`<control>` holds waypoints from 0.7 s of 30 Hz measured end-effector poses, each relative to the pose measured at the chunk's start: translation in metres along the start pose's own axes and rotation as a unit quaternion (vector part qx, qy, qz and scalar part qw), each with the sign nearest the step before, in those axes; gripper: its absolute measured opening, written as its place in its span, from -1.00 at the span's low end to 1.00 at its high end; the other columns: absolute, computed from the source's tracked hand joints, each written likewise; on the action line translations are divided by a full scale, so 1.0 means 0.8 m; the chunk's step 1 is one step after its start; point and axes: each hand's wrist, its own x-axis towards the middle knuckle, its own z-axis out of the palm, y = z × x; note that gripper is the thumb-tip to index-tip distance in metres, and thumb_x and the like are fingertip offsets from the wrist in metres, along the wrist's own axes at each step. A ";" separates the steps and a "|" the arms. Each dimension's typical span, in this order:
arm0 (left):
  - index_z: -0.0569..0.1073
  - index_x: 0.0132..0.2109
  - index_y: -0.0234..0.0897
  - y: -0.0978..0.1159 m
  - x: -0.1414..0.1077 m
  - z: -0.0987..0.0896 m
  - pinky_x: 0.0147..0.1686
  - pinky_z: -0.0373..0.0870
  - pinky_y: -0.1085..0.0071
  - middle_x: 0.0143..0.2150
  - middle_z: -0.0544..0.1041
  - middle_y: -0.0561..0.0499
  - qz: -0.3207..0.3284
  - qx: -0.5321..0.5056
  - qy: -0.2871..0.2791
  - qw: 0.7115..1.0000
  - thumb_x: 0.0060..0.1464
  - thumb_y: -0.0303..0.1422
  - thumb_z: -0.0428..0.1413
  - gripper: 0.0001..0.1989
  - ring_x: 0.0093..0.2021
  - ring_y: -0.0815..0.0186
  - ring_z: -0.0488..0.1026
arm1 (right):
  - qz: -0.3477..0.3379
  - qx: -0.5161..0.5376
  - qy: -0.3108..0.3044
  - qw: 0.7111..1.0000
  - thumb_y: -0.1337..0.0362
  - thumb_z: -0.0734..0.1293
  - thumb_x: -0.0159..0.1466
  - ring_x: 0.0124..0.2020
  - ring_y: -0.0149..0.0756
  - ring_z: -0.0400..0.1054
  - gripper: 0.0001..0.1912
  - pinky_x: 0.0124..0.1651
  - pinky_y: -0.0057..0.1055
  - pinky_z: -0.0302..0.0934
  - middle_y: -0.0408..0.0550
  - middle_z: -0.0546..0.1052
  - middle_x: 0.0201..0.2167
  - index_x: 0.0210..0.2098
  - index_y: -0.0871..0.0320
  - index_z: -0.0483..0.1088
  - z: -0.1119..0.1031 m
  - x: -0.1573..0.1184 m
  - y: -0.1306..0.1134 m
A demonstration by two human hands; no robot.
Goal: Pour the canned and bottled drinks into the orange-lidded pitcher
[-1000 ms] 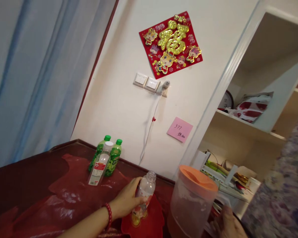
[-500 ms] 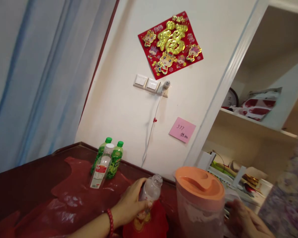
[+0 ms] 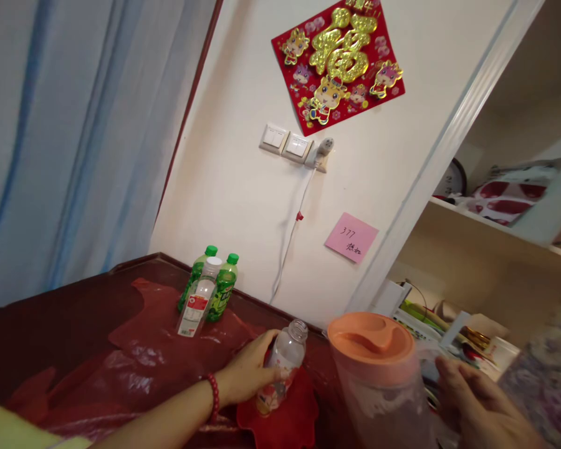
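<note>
My left hand (image 3: 252, 373), with a red bead bracelet at the wrist, is wrapped round a clear, uncapped bottle (image 3: 288, 357) that leans slightly over a red mat (image 3: 290, 418). Right of it stands a translucent pitcher (image 3: 383, 411) with an orange lid (image 3: 371, 343). At the pitcher's handle side is my right hand (image 3: 479, 399), fingers curled by the handle; the grip is partly hidden. Farther left, a clear bottle with a white cap (image 3: 199, 299) stands in front of two green-capped bottles (image 3: 224, 287).
Red plastic sheeting (image 3: 135, 355) lies on the dark table (image 3: 75, 293). A white wall with a pink note (image 3: 352, 238) and a hanging cable (image 3: 287, 249) rises behind. Blue curtain (image 3: 88, 125) at left; cluttered shelves (image 3: 495, 224) and a floral cloth (image 3: 546, 368) at right.
The view has shifted, so the wall items sit farther right. The pitcher's lower part has swung right in view and it now leans, with my right hand beside its handle. The left hand still holds the bottle.
</note>
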 end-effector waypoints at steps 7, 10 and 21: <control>0.40 0.20 -0.18 -0.001 -0.002 -0.001 0.19 0.30 0.18 0.22 0.51 -0.09 0.002 0.007 0.007 1.000 -0.03 -0.31 0.27 -0.39 0.17 0.01 0.43 | -0.036 0.053 -0.019 0.998 -0.38 0.51 -0.11 -0.56 -0.37 0.21 -0.21 -0.65 -0.55 0.03 -0.17 0.42 -0.54 -0.16 0.12 0.50 0.042 -0.013 -0.031; 0.41 0.19 -0.15 0.003 -0.002 -0.003 0.13 0.32 0.23 0.17 0.54 -0.04 0.008 0.011 0.024 1.000 -0.07 -0.34 0.29 -0.38 0.12 0.04 0.46 | -0.037 0.012 -0.025 0.999 -0.41 0.50 -0.15 -0.56 -0.36 0.17 -0.14 -0.64 -0.51 0.07 -0.18 0.37 -0.56 -0.12 0.14 0.53 0.041 0.002 -0.030; 0.48 0.11 -0.10 0.008 -0.005 -0.003 -0.06 0.32 0.30 0.05 0.59 0.02 0.015 0.026 0.026 0.999 -0.10 -0.33 0.29 -0.45 0.01 0.08 0.51 | -0.156 -0.115 -0.086 0.977 -0.43 0.43 -0.03 -0.55 -0.35 0.16 -0.24 -0.55 -0.47 0.16 -0.09 0.47 -0.49 -0.18 0.09 0.63 0.032 0.037 -0.045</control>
